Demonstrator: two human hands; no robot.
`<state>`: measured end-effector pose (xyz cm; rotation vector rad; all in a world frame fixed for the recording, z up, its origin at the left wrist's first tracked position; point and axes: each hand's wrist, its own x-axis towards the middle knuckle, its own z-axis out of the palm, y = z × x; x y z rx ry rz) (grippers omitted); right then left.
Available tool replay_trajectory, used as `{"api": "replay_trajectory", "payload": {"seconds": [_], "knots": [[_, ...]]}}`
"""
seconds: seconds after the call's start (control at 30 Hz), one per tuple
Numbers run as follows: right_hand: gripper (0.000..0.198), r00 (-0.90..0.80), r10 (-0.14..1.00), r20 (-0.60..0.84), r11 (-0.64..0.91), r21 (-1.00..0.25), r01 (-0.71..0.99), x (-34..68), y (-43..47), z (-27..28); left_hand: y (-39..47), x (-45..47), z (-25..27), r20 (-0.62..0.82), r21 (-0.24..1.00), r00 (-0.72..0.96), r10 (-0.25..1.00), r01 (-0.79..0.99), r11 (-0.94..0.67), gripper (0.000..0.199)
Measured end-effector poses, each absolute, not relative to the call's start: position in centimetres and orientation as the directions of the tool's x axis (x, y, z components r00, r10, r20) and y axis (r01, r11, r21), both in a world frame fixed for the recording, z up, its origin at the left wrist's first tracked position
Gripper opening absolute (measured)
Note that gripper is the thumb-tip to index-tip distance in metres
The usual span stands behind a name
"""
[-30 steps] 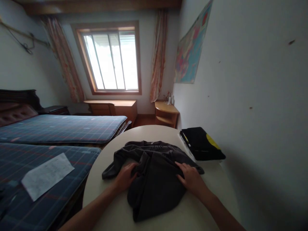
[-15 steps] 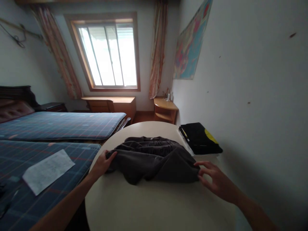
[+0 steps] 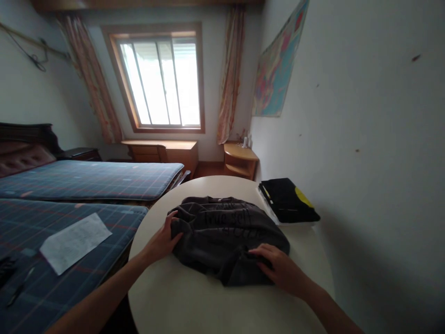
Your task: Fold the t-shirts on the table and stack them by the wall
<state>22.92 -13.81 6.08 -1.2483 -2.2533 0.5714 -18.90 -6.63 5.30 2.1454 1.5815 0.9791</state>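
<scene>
grey shirt (image 3: pixel 222 232) lies on the tabletop (image 3: pixel 174 297); my left hand (image 3: pixel 160 243) pinches its edge between fingers, my right hand (image 3: pixel 283 270) touches the near fold, grip unclear from afar; i'd pull lightly, evenly.

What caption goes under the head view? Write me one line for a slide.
Left hand and right hand on a rumpled, dark lettered garment lying on a pale, rounded table.

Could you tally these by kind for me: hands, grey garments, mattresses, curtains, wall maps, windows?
Hands: 2 (left hand, right hand)
Grey garment: 1
Mattresses: 2
Curtains: 2
Wall map: 1
Window: 1
Total: 9
</scene>
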Motion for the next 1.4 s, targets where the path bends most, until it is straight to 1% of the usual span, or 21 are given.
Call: {"api": "replay_trajectory", "payload": {"seconds": [0.07, 0.13, 0.2, 0.23, 0.3, 0.33, 0.37, 0.43, 0.5, 0.6, 0.63, 0.7, 0.8, 0.87, 0.93, 1.0, 1.1, 1.17, 1.2, 1.33, 1.4], "knots": [[0.022, -0.379, 0.876, 0.299, 0.478, -0.647, 0.594, 23.9, -14.0, 6.9, -6.1, -19.7, 5.3, 0.374, 0.589, 0.075, 0.924, 0.751, -0.299, 0.048], [0.016, -0.235, 0.897, 0.374, 0.441, -0.716, 0.541, 25.3, -14.0, 7.9, -5.4, -20.6, 5.6, 0.405, 0.596, -0.040, 0.913, 0.769, -0.231, 0.040], [0.019, -0.065, 0.912, 0.404, 0.378, -0.771, 0.513, 26.8, -13.6, 8.6, -5.0, -21.1, 6.0, 0.509, 0.565, -0.111, 0.854, 0.792, -0.234, 0.039], [0.022, 0.018, 0.916, 0.400, 0.335, -0.791, 0.513, 27.6, -13.2, 8.8, -5.1, -21.1, 6.2, 0.584, 0.519, -0.108, 0.804, 0.811, -0.268, 0.038], [0.028, 0.152, 0.915, 0.375, 0.236, -0.800, 0.552, 28.9, -12.3, 8.8, -6.0, -20.4, 6.4, 0.713, 0.376, 0.006, 0.701, 0.841, -0.390, 0.029], [0.030, 0.188, 0.911, 0.366, 0.194, -0.784, 0.589, 29.4, -11.8, 8.6, -6.7, -19.7, 6.4, 0.735, 0.291, 0.121, 0.668, 0.833, -0.471, 0.024], [0.030, 0.199, 0.908, 0.368, 0.166, -0.754, 0.635, 29.8, -11.4, 8.2, -7.6, -19.0, 6.2, 0.712, 0.218, 0.263, 0.651, 0.799, -0.561, 0.019], [0.027, 0.154, 0.900, 0.408, 0.165, -0.646, 0.745, 30.2, -10.8, 7.4, -9.2, -17.7, 5.8, 0.543, 0.123, 0.571, 0.616, 0.671, -0.731, 0.018], [0.029, 0.048, 0.879, 0.475, 0.221, -0.495, 0.840, 29.9, -10.7, 6.7, -10.2, -16.8, 5.1, 0.370, 0.093, 0.734, 0.569, 0.580, -0.809, 0.029], [0.049, -0.188, 0.842, 0.506, 0.362, -0.270, 0.892, 28.7, -11.6, 6.2, -10.0, -16.4, 4.1, 0.288, 0.066, 0.756, 0.588, 0.596, -0.800, 0.052], [0.056, -0.280, 0.831, 0.480, 0.420, -0.213, 0.882, 28.1, -12.0, 6.2, -9.6, -16.5, 3.9, 0.289, 0.056, 0.745, 0.601, 0.614, -0.787, 0.051], [0.064, -0.442, 0.805, 0.396, 0.530, -0.144, 0.836, 26.8, -12.6, 6.1, -8.5, -16.5, 3.7, 0.301, 0.033, 0.724, 0.621, 0.642, -0.766, 0.038], [0.069, -0.549, 0.777, 0.308, 0.608, -0.142, 0.781, 25.2, -12.7, 5.7, -6.7, -16.3, 3.9, 0.331, 0.049, 0.697, 0.636, 0.661, -0.749, 0.020], [0.058, -0.543, 0.784, 0.300, 0.604, -0.168, 0.779, 24.6, -12.1, 5.4, -5.6, -16.1, 4.2, 0.353, 0.123, 0.643, 0.680, 0.689, -0.715, 0.020], [0.038, -0.522, 0.797, 0.304, 0.590, -0.206, 0.781, 24.3, -11.1, 5.3, -4.6, -15.9, 4.7, 0.365, 0.237, 0.534, 0.763, 0.739, -0.630, 0.023], [0.022, -0.466, 0.823, 0.327, 0.554, -0.274, 0.786, 24.4, -9.9, 5.6, -3.5, -15.7, 5.4, 0.368, 0.350, 0.392, 0.843, 0.782, -0.516, 0.027], [0.021, -0.281, 0.886, 0.369, 0.428, -0.419, 0.801, 24.7, -8.0, 6.6, -1.9, -15.0, 6.6, 0.377, 0.440, 0.248, 0.893, 0.800, -0.408, 0.024], [0.026, -0.163, 0.903, 0.397, 0.355, -0.479, 0.803, 24.9, -6.9, 7.4, -1.1, -14.5, 7.2, 0.395, 0.418, 0.237, 0.888, 0.814, -0.403, 0.019], [0.026, -0.143, 0.900, 0.411, 0.348, -0.482, 0.804, 24.9, -6.4, 7.6, -0.8, -14.3, 7.3, 0.406, 0.383, 0.267, 0.874, 0.819, -0.428, 0.017], [0.019, -0.255, 0.879, 0.403, 0.425, -0.417, 0.804, 24.9, -5.2, 7.8, -0.5, -13.7, 7.1, 0.428, 0.182, 0.518, 0.740, 0.753, -0.632, 0.023], [0.021, -0.312, 0.877, 0.365, 0.451, -0.405, 0.795, 25.0, -5.1, 7.5, -0.7, -13.9, 6.8, 0.424, 0.119, 0.587, 0.690, 0.719, -0.685, 0.021]]}}
